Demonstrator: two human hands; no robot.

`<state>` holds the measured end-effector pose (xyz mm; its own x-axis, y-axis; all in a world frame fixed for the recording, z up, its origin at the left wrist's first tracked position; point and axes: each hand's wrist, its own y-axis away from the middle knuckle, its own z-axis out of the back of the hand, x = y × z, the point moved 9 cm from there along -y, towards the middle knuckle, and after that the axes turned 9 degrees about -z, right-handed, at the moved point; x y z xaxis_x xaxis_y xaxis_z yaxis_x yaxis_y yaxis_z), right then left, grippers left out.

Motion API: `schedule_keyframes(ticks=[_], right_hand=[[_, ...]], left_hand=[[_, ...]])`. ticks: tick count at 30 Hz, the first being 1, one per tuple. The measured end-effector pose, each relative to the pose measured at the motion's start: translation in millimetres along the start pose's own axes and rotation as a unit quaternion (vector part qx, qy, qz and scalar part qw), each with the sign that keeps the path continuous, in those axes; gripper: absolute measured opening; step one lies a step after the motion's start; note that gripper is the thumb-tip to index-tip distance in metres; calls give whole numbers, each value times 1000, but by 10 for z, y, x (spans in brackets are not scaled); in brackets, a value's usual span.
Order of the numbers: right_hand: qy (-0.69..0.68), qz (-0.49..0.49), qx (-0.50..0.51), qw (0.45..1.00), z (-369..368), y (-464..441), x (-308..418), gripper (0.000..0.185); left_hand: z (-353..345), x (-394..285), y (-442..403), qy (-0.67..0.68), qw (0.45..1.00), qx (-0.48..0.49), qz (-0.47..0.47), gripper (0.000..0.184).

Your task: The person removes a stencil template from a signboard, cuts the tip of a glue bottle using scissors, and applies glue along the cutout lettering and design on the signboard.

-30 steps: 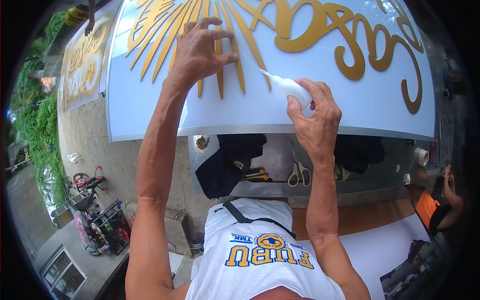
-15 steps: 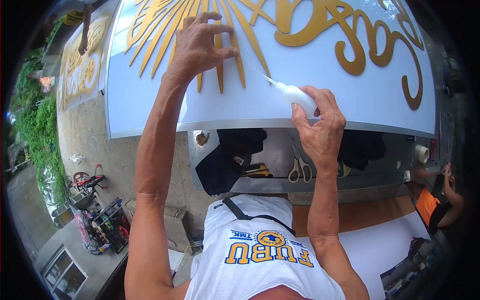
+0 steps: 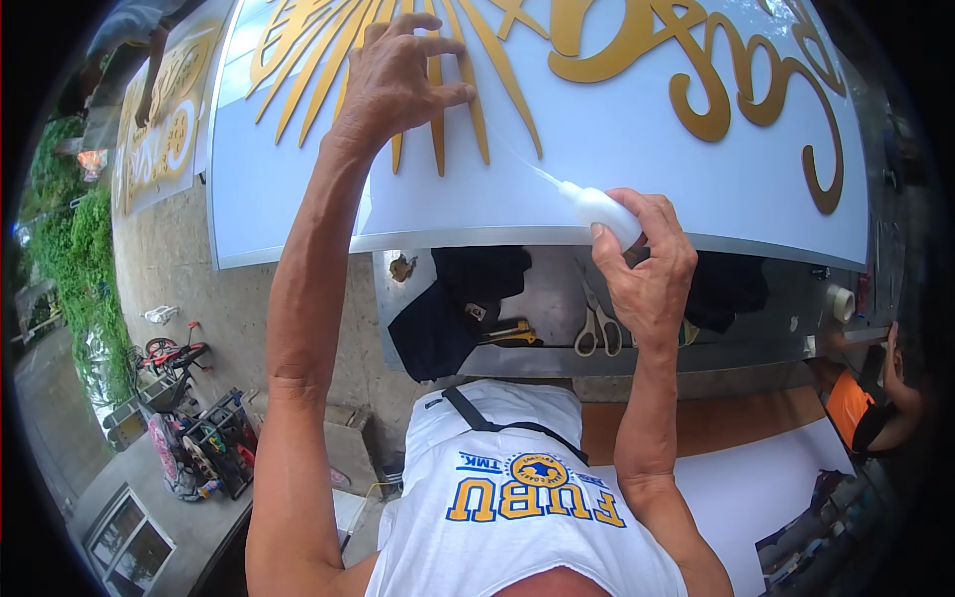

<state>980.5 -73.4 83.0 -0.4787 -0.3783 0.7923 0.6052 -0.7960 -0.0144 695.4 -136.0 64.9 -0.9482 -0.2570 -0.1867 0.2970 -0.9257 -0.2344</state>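
My right hand (image 3: 649, 261) grips a small white squeeze bottle (image 3: 605, 214) with a long thin nozzle. The bottle tilts up and to the left over the front part of a white sign panel (image 3: 676, 189), its nozzle just below the tip of a gold ray. My left hand (image 3: 403, 85) lies over the gold sunburst (image 3: 320, 80) on the panel with its fingers spread. Thumb and fingertips rest on or near the rays; exact contact is hard to see. Gold script lettering (image 3: 701, 109) covers the right side of the panel.
Below the panel, a metal table (image 3: 557, 363) holds scissors (image 3: 598, 331), a yellow cutter (image 3: 509, 332), dark cloth (image 3: 435, 333) and a tape roll (image 3: 841, 303). Another person in orange (image 3: 854, 408) is at the right edge. A second gold-lettered panel (image 3: 159, 149) stands far left.
My right hand and the bottle have shifted slightly down and to the right, drawing the nozzle away from the ray tip. My left hand stays nearly in place.
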Motion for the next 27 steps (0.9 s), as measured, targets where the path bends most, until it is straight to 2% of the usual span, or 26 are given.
schedule_keyframes(ticks=[27], right_hand=[[-8, 2, 3, 1000, 136, 266, -61, 32]], left_hand=[[-26, 29, -26, 10, 1000, 9, -13, 54]])
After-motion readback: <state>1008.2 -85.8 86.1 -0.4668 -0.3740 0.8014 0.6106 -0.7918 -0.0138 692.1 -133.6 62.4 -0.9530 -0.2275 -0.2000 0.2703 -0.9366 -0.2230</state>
